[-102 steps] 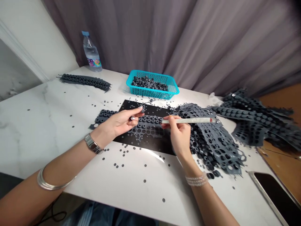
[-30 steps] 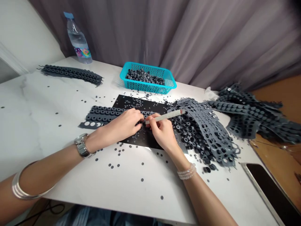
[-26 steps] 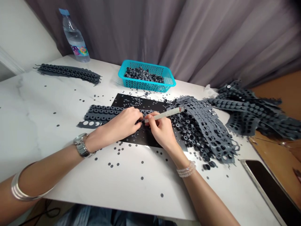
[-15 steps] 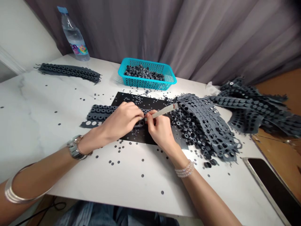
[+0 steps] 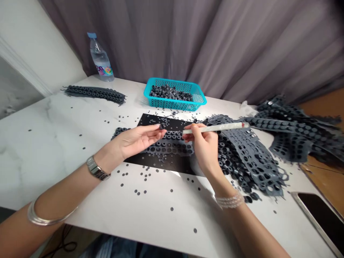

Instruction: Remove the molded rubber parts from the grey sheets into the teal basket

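Between the thumb and fingers of my left hand [image 5: 138, 139] is a small black rubber ring [image 5: 161, 126], held above a dark mat [image 5: 174, 165]. My right hand [image 5: 204, 143] grips a thin white stick [image 5: 215, 128], which has a reddish end pointing right. Under both hands lies a dark grey rubber sheet [image 5: 172, 143] with rows of round moulded parts and, along its near edge, round holes. My left hand hides part of its left side. Small black discs are scattered over the mat.
A turquoise basket [image 5: 176, 107] of black rubber parts stands at the back. Right of my right hand are a punched sheet [image 5: 242, 154] and loose rings [image 5: 228, 157]. A phone [image 5: 319, 215], a bottle [image 5: 102, 61] and another moulded strip [image 5: 94, 93] lie or stand farther out.
My hands have moved apart and up from the sheet. A black ring now shows in my left fingers, and the stick has swung closer to level. The view has shifted slightly.
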`<state>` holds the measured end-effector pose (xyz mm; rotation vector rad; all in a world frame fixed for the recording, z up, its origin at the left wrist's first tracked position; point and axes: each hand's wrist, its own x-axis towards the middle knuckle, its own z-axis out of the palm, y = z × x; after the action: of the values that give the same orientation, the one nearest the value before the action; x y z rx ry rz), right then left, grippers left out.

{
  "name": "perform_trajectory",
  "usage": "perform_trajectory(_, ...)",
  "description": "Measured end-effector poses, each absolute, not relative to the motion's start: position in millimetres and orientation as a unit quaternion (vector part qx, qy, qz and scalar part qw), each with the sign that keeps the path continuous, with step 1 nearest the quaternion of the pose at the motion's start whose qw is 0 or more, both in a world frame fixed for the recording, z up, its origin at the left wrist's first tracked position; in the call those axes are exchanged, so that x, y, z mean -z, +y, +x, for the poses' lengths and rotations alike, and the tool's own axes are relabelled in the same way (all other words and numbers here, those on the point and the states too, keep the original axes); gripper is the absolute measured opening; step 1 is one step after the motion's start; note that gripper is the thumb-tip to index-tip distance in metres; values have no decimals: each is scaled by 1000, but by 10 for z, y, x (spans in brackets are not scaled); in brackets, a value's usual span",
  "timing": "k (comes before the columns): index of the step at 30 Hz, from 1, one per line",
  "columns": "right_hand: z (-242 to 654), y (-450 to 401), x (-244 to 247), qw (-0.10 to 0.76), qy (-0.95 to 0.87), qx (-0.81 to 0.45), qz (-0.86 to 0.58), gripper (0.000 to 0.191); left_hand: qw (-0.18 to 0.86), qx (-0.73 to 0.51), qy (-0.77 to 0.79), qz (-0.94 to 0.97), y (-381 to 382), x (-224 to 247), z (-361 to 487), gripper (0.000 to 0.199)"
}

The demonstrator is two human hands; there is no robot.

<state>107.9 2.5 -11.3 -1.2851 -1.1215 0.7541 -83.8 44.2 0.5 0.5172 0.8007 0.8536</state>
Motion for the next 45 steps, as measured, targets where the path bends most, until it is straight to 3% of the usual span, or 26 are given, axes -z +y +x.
perform_trajectory(3, 1000, 40, 115, 595, -484, -330, -550, 27, 820, -406, 353, 195, 413, -57, -822, 21)
perform_trajectory(7, 953, 0, 286, 551, -539, -305, -559, 33, 820, -410, 360, 173, 438, -35, -838, 17)
perform_trajectory(11, 974, -22, 400, 500, -591, -280, -568, 35, 794, -391, 395, 245, 471, 31, -859, 13)
perform_trajectory(15, 956, -15, 393, 475, -624, -267, -561, 32, 740, -353, 425, 383, 430, 43, -855, 32)
perform_trajectory(17, 940, -15, 377, 457, -638, -254, -565, 31, 651, -349, 451, 501, 386, 31, -828, 31)
perform_trajectory(23, 926, -18, 354, 439, -661, -234, -562, 31, 230, -269, 466, 811, 278, 83, -685, 28)
perform_trajectory(30, 924, -16, 346, 422, -678, -220, -560, 28, 95, -157, 419, 889, 317, 250, -636, 24)
perform_trajectory(36, 893, -26, 357, 396, -712, -165, -556, 30, 105, -161, 423, 885, 287, 198, -644, 26)
perform_trajectory(39, 880, -18, 369, 380, -723, -138, -560, 28, 152, -241, 426, 859, 229, 112, -677, 21)
perform_trajectory(42, 886, -3, 373, 394, -700, -167, -572, 28, 264, -390, 482, 739, 214, 12, -749, 12)
perform_trajectory(45, 905, 0, 372, 429, -663, -222, -573, 30, 482, -475, 486, 554, 296, -17, -825, 12)
